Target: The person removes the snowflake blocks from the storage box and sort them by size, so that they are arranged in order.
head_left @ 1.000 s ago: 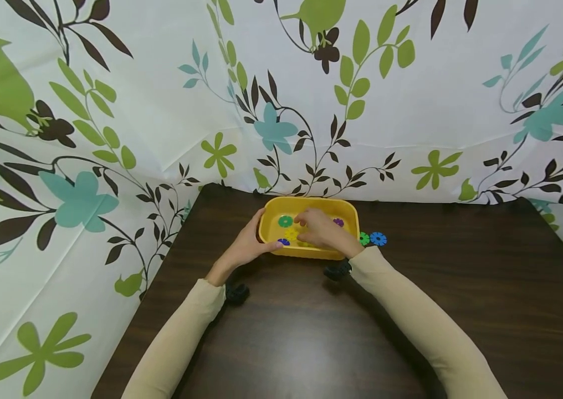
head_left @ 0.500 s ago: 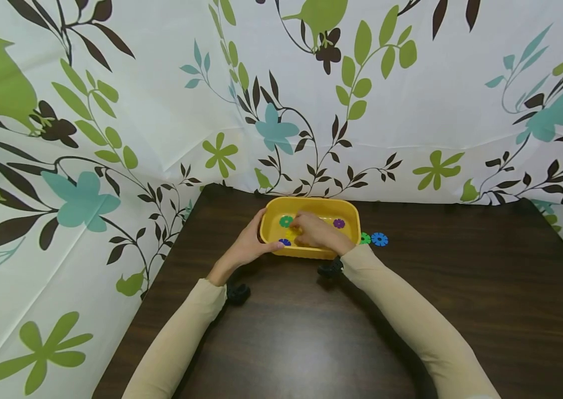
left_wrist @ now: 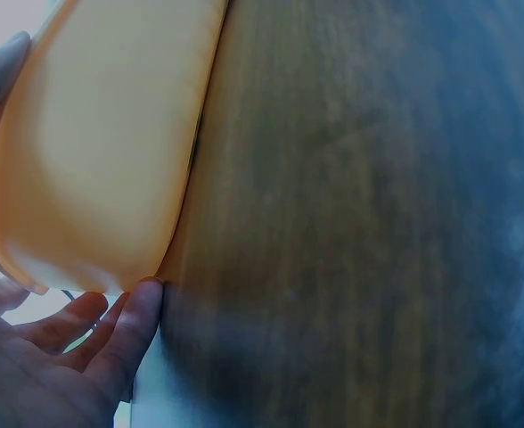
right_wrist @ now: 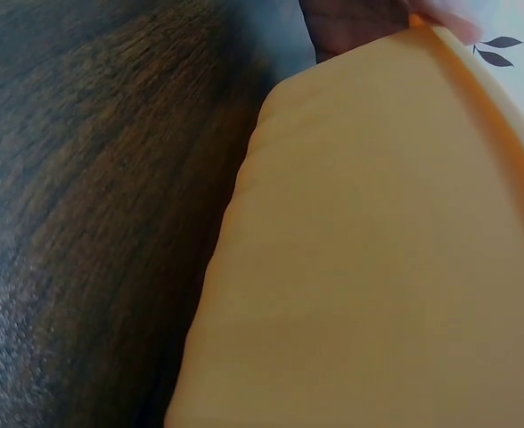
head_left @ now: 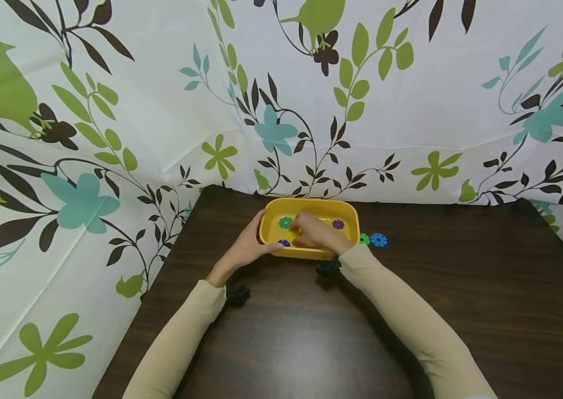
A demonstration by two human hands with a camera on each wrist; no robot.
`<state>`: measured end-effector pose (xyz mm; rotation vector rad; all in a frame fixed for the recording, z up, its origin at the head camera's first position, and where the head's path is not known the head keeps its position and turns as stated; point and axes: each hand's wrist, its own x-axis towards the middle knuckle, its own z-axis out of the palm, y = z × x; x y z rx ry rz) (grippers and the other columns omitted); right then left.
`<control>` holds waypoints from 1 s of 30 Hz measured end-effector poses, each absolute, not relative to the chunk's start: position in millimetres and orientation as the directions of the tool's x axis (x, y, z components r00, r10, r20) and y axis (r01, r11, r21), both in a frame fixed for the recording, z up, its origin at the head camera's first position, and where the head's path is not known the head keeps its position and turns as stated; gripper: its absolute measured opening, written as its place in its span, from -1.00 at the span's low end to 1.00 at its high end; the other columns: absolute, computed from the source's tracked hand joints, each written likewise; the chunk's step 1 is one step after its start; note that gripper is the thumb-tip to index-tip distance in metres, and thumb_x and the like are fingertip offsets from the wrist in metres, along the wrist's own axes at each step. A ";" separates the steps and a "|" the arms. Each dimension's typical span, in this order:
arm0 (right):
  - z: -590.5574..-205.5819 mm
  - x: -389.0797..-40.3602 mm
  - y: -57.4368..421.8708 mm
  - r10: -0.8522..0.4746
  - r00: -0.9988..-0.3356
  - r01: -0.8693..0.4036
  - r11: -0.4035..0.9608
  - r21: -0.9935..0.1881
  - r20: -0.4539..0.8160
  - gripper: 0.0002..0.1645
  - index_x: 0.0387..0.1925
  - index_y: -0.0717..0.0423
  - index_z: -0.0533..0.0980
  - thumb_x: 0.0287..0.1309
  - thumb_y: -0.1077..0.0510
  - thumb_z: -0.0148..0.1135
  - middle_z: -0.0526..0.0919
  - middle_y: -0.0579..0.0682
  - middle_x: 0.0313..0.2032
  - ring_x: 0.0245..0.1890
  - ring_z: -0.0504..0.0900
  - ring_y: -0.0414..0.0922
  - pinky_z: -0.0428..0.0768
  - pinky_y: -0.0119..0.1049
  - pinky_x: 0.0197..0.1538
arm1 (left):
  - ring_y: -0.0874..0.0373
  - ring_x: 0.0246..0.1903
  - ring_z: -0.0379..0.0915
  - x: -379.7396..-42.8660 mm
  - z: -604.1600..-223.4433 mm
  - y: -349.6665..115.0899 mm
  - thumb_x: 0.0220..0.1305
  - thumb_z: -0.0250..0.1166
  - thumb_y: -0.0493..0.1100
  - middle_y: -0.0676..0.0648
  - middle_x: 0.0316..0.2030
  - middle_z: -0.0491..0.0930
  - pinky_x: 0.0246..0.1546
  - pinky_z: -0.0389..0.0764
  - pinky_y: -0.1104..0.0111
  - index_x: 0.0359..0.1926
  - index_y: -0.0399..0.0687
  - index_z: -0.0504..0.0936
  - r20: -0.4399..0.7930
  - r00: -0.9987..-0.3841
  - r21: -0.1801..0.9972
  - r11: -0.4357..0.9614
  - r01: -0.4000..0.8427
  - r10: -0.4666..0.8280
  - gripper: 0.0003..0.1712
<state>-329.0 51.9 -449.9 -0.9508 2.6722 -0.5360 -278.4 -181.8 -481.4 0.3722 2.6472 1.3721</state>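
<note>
A yellow plastic tub stands on the table toward its far edge. My left hand grips its left end, thumb over the front rim and fingers along the outer end wall; the left wrist view shows the fingertips against the tub. Inside are a green flower-shaped disc, a dark blue one, a purple one and something yellow. My right hand reaches into the tub with bent fingers beside the yellow piece. Its fingertips are hidden, and the tub wall blocks the right wrist view.
Just right of the tub, a bright green disc and a blue disc lie on the dark wooden table. A patterned white curtain hangs close behind the tub and along the left side.
My right hand has moved left and lower inside the tub, its fingers bending down by the yellow piece; over the last half second it barely moves. My left hand keeps its grip.
</note>
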 end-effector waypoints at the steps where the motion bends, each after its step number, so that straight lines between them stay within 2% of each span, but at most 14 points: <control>1: -450.1 -329.7 51.8 -0.645 -0.756 -0.551 0.719 -0.425 -0.111 -0.63 0.14 0.22 0.75 0.37 0.15 0.49 0.69 0.12 0.04 0.01 0.58 -0.02 0.60 -0.10 0.27 | -0.18 0.40 0.42 -278.4 -481.3 -181.9 0.34 0.55 0.08 -0.25 0.70 0.15 0.52 0.48 -0.14 0.79 0.04 -0.15 -0.008 -0.961 0.819 0.553 0.153 0.278 0.30; 5: -465.2 -343.6 51.2 -0.643 -0.759 -0.539 0.709 -0.455 -0.102 -0.78 -0.15 0.19 0.76 0.28 0.13 0.53 0.61 0.01 -0.27 -0.22 0.49 -0.09 0.53 -0.22 -0.04 | -0.20 0.41 0.42 -277.7 -480.2 -182.2 0.34 0.55 0.06 -0.25 0.69 0.14 0.51 0.48 -0.15 0.79 0.06 -0.15 -0.014 -0.960 0.826 0.544 0.146 0.280 0.30; 8: -479.4 -355.6 50.0 -0.615 -0.778 -0.493 0.725 -0.481 -0.130 -0.78 -0.21 0.16 0.74 0.25 0.08 0.55 0.58 -0.04 -0.38 -0.32 0.46 -0.11 0.49 -0.25 -0.19 | -0.19 0.43 0.41 -276.8 -480.0 -182.2 0.36 0.54 0.09 -0.24 0.70 0.13 0.53 0.47 -0.13 0.79 0.06 -0.16 -0.020 -0.960 0.824 0.549 0.142 0.279 0.30; 10: -487.8 -361.2 48.9 -0.587 -0.796 -0.463 0.747 -0.477 -0.146 -0.72 -0.18 0.14 0.74 0.23 0.04 0.58 0.61 -0.06 -0.38 -0.32 0.49 -0.11 0.52 -0.27 -0.19 | -0.18 0.42 0.42 -276.8 -480.3 -182.0 0.36 0.55 0.09 -0.24 0.69 0.15 0.52 0.48 -0.12 0.79 0.06 -0.15 -0.018 -0.960 0.824 0.548 0.144 0.280 0.30; 12: -481.4 -356.2 48.1 -0.555 -0.814 -0.437 0.780 -0.449 -0.173 -0.64 -0.10 0.15 0.74 0.22 0.00 0.60 0.66 -0.02 -0.29 -0.26 0.52 -0.09 0.56 -0.24 -0.13 | -0.18 0.40 0.44 -277.3 -481.0 -181.8 0.34 0.56 0.09 -0.24 0.67 0.20 0.51 0.50 -0.11 0.79 0.06 -0.13 -0.011 -0.960 0.825 0.545 0.150 0.281 0.30; 17: -464.5 -340.6 47.8 -0.537 -0.831 -0.450 0.802 -0.392 -0.145 -0.59 -0.13 0.17 0.73 0.21 -0.06 0.61 0.66 0.01 -0.25 -0.24 0.54 -0.08 0.57 -0.22 -0.11 | -0.14 0.32 0.49 -278.1 -482.9 -181.5 0.32 0.56 0.15 -0.26 0.62 0.27 0.43 0.58 -0.05 0.78 0.04 -0.10 0.015 -0.959 0.812 0.556 0.177 0.283 0.30; 20: -455.8 -333.5 47.9 -0.533 -0.836 -0.448 0.799 -0.400 -0.127 -0.58 -0.14 0.21 0.72 0.19 -0.04 0.62 0.66 0.04 -0.24 -0.24 0.55 -0.06 0.57 -0.24 -0.13 | -0.14 0.32 0.49 -278.1 -483.0 -181.9 0.30 0.57 0.18 -0.26 0.63 0.26 0.42 0.58 -0.05 0.78 0.03 -0.11 0.017 -0.959 0.813 0.554 0.179 0.284 0.33; 26: -468.7 -342.9 52.4 -0.528 -0.842 -0.443 0.795 -0.414 -0.113 -0.55 -0.31 0.12 0.66 0.13 -0.16 0.62 0.54 -0.05 -0.43 -0.43 0.49 -0.12 0.46 -0.32 -0.37 | -0.19 0.44 0.42 -277.0 -481.5 -182.3 0.31 0.57 0.18 -0.26 0.68 0.17 0.51 0.49 -0.13 0.79 0.05 -0.15 -0.012 -0.959 0.825 0.544 0.151 0.284 0.34; 30: -466.4 -341.1 56.4 -0.527 -0.845 -0.447 0.787 -0.424 -0.087 -0.57 -0.32 0.12 0.65 0.13 -0.14 0.58 0.52 -0.06 -0.47 -0.44 0.47 -0.11 0.42 -0.31 -0.38 | -0.20 0.47 0.39 -276.8 -480.8 -181.6 0.32 0.57 0.14 -0.25 0.70 0.14 0.53 0.46 -0.14 0.79 0.05 -0.15 -0.015 -0.961 0.824 0.547 0.146 0.278 0.33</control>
